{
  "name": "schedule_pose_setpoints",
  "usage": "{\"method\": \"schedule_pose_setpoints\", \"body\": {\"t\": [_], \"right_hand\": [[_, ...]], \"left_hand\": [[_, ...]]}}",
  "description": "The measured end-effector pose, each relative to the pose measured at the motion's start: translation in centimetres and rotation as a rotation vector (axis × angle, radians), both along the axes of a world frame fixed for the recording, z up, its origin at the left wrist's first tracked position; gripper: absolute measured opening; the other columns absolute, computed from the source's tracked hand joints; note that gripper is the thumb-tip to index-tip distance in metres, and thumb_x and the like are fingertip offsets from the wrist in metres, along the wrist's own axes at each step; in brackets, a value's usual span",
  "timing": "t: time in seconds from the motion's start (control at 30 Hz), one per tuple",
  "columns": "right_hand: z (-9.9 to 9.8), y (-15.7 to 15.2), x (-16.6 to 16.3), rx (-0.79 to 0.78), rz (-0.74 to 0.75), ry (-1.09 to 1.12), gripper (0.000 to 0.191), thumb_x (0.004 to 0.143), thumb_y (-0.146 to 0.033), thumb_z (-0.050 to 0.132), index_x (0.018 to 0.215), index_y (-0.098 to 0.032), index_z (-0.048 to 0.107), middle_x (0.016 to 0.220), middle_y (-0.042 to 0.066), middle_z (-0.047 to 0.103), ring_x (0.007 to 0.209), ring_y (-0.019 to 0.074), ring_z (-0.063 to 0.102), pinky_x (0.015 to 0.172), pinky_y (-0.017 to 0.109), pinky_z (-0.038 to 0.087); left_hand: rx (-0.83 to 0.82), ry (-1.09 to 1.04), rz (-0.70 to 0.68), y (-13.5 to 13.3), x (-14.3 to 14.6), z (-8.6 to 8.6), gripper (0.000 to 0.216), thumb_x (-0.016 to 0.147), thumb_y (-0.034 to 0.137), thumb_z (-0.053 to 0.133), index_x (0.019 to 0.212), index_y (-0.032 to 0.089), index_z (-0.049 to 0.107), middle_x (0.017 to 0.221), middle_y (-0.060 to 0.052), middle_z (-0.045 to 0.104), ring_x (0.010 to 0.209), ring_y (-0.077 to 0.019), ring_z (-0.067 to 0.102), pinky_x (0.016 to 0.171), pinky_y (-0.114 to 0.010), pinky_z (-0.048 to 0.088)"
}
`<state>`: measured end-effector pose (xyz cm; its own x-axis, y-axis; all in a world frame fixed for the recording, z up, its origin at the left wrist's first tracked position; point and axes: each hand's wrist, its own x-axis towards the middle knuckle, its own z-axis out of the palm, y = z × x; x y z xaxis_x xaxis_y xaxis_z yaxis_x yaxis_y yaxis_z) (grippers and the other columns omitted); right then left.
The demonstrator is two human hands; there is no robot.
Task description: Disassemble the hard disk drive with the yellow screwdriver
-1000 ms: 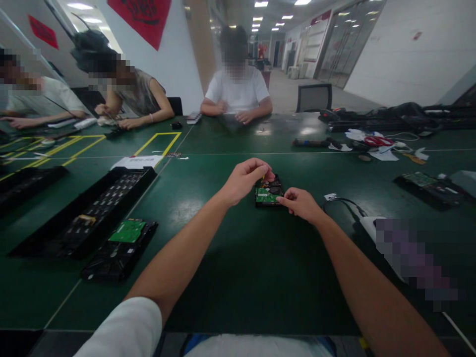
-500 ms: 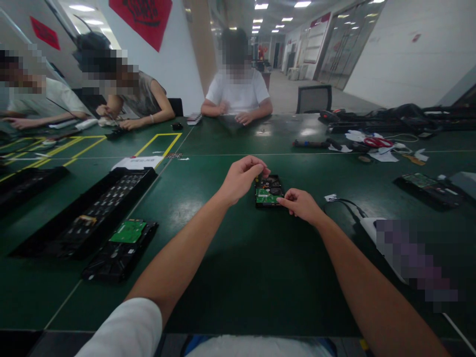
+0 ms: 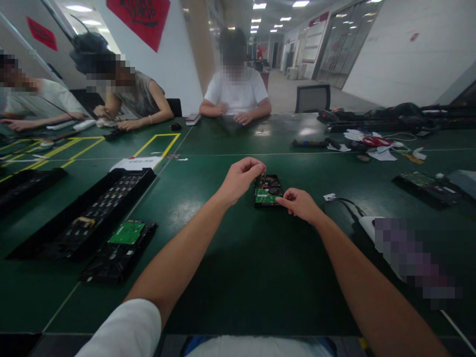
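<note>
A hard drive point(image 3: 267, 195) with a green circuit board lies on the green table in front of me, its underside facing up. My left hand point(image 3: 242, 179) is closed in a pinch over the drive's far left corner. What its fingertips hold, if anything, is too small to make out. At the near right side, my right hand point(image 3: 300, 204) grips the drive's edge between thumb and curled fingers. Off to the left, another hard drive point(image 3: 126, 233) with a green board rests in a black frame point(image 3: 106, 265).
A long black tray point(image 3: 40, 240) with rows of small parts stands at the left. On the right are a white device with a cable point(image 3: 366, 223), another drive point(image 3: 427, 186) and scattered papers point(image 3: 383, 154). Several people sit across the table, including a person in a white shirt point(image 3: 236, 91).
The left hand's fingertips have shifted slightly at the drive's far corner. My right hand stays on the drive's edge, and the drive has hardly moved. The whole view has shifted very slightly.
</note>
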<state>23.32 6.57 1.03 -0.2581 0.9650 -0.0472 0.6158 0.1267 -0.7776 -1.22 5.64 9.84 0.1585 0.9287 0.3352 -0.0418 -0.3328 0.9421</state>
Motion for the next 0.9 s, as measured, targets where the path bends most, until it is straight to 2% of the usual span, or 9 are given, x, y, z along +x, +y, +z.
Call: {"method": "schedule_pose_setpoints", "body": {"t": [0.13,0.33,0.5,0.6,0.77,0.9], "right_hand": [[0.1,-0.06,-0.01,-0.003,0.001,-0.01,0.04,0.087,-0.061,0.07,0.087,-0.021,0.062,0.064,0.0,0.066,0.052,0.0135,0.059,0.05,0.024,0.043],[0.29,-0.11,0.08,-0.009,0.001,-0.025,0.04,0.088,-0.061,0.069,0.089,-0.021,0.063,0.065,0.001,0.067,0.053,0.0137,0.059,0.051,0.025,0.043],[0.08,-0.01,0.18,-0.003,0.009,-0.025,0.042,0.088,-0.062,0.068,0.089,-0.021,0.063,0.066,0.001,0.068,0.053,0.0138,0.06,0.051,0.025,0.043],[0.0,-0.01,0.17,-0.006,0.011,-0.018,0.042,0.089,-0.063,0.068,0.091,-0.021,0.064,0.067,0.001,0.068,0.053,0.0138,0.06,0.051,0.025,0.044],[0.04,-0.03,0.09,-0.011,0.002,-0.033,0.04,0.089,-0.061,0.068,0.091,-0.021,0.064,0.067,0.001,0.069,0.054,0.0137,0.06,0.05,0.025,0.044],[0.4,-0.14,-0.01,-0.009,-0.003,-0.044,0.038,0.09,-0.058,0.069,0.089,-0.02,0.063,0.065,0.0,0.067,0.053,0.0132,0.06,0.05,0.025,0.044]], "left_hand": [[0.017,0.001,0.043,0.06,-0.05,0.02,0.017,0.088,0.034,0.066,0.087,0.017,0.068,0.088,-0.004,0.07,0.083,-0.0146,0.062,0.081,-0.029,0.049],[-0.074,-0.089,-0.058,-0.12,0.16,0.18,0.014,0.09,0.027,0.058,0.092,0.017,0.066,0.082,-0.005,0.07,0.08,-0.0159,0.066,0.081,-0.032,0.051],[-0.106,-0.105,-0.14,-0.22,0.38,0.12,0.015,0.091,0.029,0.056,0.095,0.016,0.065,0.085,-0.006,0.071,0.081,-0.0158,0.066,0.083,-0.033,0.052],[-0.093,-0.085,-0.11,-0.24,0.43,0.16,0.015,0.09,0.029,0.059,0.093,0.016,0.065,0.087,-0.005,0.07,0.081,-0.0151,0.064,0.081,-0.031,0.05],[0.018,0.007,0.019,0.07,0.12,0.0,0.014,0.088,0.03,0.063,0.09,0.016,0.068,0.09,-0.004,0.069,0.082,-0.0137,0.06,0.079,-0.028,0.047],[-0.01,-0.028,0.012,0.25,-0.03,-0.12,0.014,0.088,0.029,0.062,0.089,0.017,0.067,0.088,-0.004,0.069,0.083,-0.0144,0.062,0.081,-0.029,0.048]]}}
